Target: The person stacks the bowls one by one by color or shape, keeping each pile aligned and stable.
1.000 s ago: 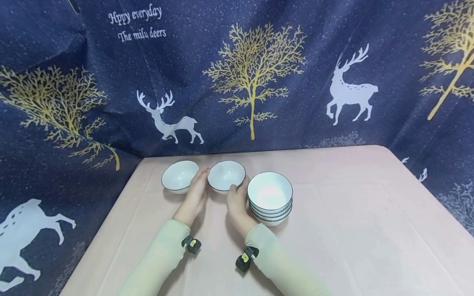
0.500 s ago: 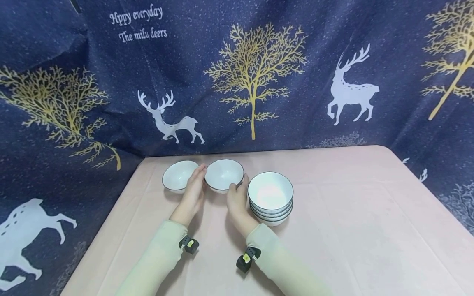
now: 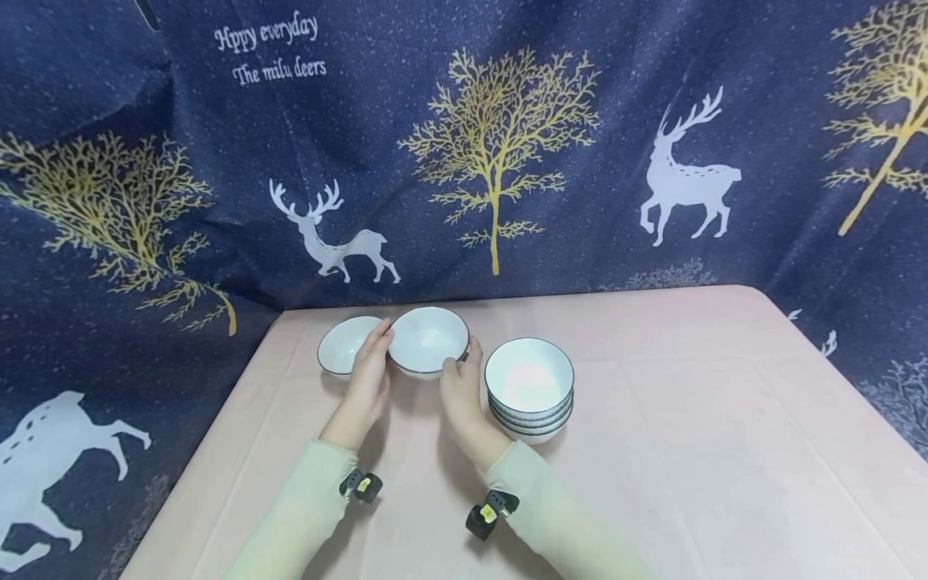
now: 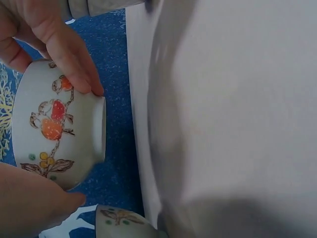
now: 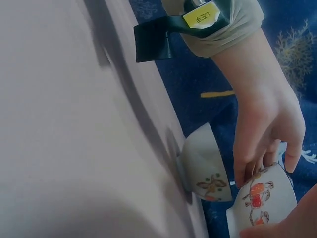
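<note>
A white bowl (image 3: 429,342) with a dark rim hangs above the back of the table between my two hands. The left wrist view shows small birds and leaves painted on its outer wall (image 4: 64,121). My left hand (image 3: 368,374) holds its left side, thumb by the rim and fingers along the outside. Opposite, my right hand (image 3: 462,395) grips the right side, thumb over the rim and fingers on the wall. Behind my left hand a second bowl (image 3: 344,346) stands on the table, partly hidden. In the right wrist view this bowl (image 5: 204,166) stands apart from the held one.
A stack of several matching bowls (image 3: 529,387) stands close to the right of my right hand. Pink cloth covers the table (image 3: 689,419). A dark blue curtain (image 3: 565,242) with deer and trees hangs right behind the back edge.
Both hands have moved left with the bowl, which has risen and come nearer the left bowl, now covering more of it. The stack has stayed in place.
</note>
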### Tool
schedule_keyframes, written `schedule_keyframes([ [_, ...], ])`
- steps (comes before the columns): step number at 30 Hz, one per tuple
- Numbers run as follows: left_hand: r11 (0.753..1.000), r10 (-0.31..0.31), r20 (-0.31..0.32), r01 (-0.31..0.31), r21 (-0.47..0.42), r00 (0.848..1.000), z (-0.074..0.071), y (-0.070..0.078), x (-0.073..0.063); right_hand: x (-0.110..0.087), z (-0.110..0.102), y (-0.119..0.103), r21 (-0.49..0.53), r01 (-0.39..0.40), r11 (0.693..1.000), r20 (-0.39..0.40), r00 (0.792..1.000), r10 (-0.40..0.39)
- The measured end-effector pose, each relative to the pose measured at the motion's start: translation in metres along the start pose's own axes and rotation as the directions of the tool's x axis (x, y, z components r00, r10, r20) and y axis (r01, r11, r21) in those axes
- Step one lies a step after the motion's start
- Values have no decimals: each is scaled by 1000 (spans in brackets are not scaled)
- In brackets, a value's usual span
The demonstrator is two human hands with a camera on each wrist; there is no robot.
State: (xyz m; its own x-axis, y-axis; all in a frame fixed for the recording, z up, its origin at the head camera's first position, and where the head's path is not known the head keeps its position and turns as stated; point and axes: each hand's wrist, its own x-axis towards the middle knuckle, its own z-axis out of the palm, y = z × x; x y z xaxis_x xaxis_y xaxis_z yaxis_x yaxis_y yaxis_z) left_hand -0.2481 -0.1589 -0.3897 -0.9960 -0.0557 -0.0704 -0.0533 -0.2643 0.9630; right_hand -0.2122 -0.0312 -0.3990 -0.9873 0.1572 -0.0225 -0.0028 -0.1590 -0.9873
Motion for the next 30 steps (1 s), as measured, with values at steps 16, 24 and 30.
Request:
schedule_keyframes([
  [16,1000,-16,41,16,7,999,-11,11,-22,-17,-13,-2,35,-104,994,116,988,100],
  [24,998,-54,58,53,21,997,-18,8,-36,-28,-22,0,40,-128,991,181,976,119],
  [30,994,-101,64,97,59,993,-20,2,-45,-33,-27,6,-10,-144,989,176,974,144],
])
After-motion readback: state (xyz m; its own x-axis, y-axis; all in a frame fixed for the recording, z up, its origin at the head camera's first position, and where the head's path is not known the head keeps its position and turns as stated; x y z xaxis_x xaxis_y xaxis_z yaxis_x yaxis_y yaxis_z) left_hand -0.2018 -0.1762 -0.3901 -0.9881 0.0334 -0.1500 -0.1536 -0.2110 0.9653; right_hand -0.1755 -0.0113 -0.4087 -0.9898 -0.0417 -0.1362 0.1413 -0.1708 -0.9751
